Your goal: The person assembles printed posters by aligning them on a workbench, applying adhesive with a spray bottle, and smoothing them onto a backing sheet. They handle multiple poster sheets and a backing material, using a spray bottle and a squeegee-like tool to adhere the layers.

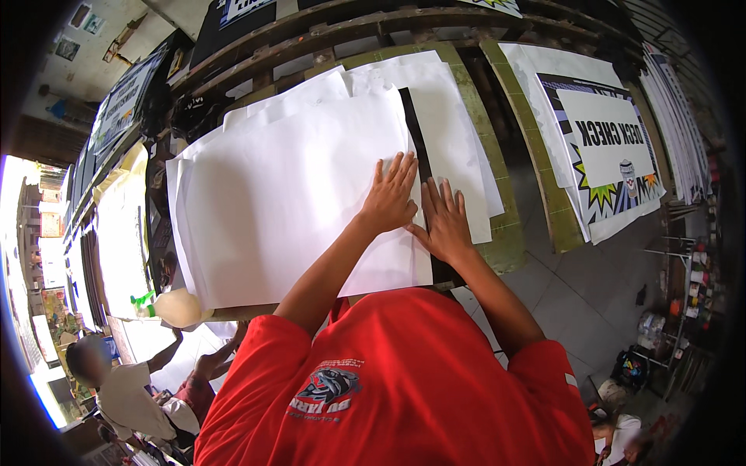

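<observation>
Both my hands lie flat, fingers extended: my left hand [390,198] on the white sheet [287,194] near its right edge, my right hand [447,225] over the black strip [416,132] alongside. Tiled floor [575,291] opens right of the green cutting mat [509,237]. A spray bottle [179,307], contents unclear, is by the sheet's near-left corner.

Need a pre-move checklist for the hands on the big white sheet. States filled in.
1. Left hand flat on the white sheet: ok.
2. Right hand at the sheet's right edge: ok, partly over the black strip.
3. Sheets squared up: not ok, other white sheets jut past its far edge.
4. Spray bottle clear of the sheet's near-left corner: cannot tell.
</observation>
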The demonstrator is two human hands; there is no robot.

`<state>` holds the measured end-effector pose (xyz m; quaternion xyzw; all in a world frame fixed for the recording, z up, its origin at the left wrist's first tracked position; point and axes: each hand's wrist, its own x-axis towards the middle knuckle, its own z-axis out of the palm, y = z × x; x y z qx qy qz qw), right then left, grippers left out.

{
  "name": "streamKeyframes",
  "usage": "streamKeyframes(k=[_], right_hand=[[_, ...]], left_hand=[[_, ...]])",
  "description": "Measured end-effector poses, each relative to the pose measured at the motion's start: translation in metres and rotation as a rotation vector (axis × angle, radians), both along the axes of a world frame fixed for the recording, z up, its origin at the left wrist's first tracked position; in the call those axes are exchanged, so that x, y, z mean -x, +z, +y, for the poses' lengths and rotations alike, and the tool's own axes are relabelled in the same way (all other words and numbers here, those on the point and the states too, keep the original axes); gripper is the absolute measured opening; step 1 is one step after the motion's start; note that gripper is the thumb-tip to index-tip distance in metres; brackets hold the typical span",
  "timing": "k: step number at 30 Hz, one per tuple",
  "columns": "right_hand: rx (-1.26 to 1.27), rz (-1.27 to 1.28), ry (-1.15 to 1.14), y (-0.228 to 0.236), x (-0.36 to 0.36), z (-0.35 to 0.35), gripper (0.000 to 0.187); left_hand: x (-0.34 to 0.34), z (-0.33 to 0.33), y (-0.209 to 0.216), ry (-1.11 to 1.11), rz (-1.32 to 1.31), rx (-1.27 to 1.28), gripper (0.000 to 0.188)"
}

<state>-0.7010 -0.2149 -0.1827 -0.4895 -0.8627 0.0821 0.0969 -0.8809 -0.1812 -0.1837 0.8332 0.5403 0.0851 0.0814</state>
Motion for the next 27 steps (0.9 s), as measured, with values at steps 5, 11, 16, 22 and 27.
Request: streamKeyframes(k=[5,11,16,22,27], right_hand=[[0.048,0.000,-0.013,0.000,-0.007,-0.003,0.095],[0.036,-0.021,-0.001,-0.002,-0.010,-0.003,0.093],[0.042,-0.012,-0.005,-0.002,-0.011,-0.003,0.091],[0.054,-0.021,-0.007,-0.002,-0.010,-0.003,0.091],[0.048,-0.029,-0.003,-0.001,-0.010,-0.004,0.089]], left_hand=[[-0.002,-0.003,-0.004,0.030,0.008,-0.001,0.094],[0.007,-0.006,0.003,0.047,0.115,0.031,0.103],[0.007,-0.007,0.007,0.073,0.118,0.053,0.104],[0.010,-0.010,0.014,0.098,0.087,0.084,0.103],[0.014,-0.014,0.018,0.118,0.080,0.102,0.102]])
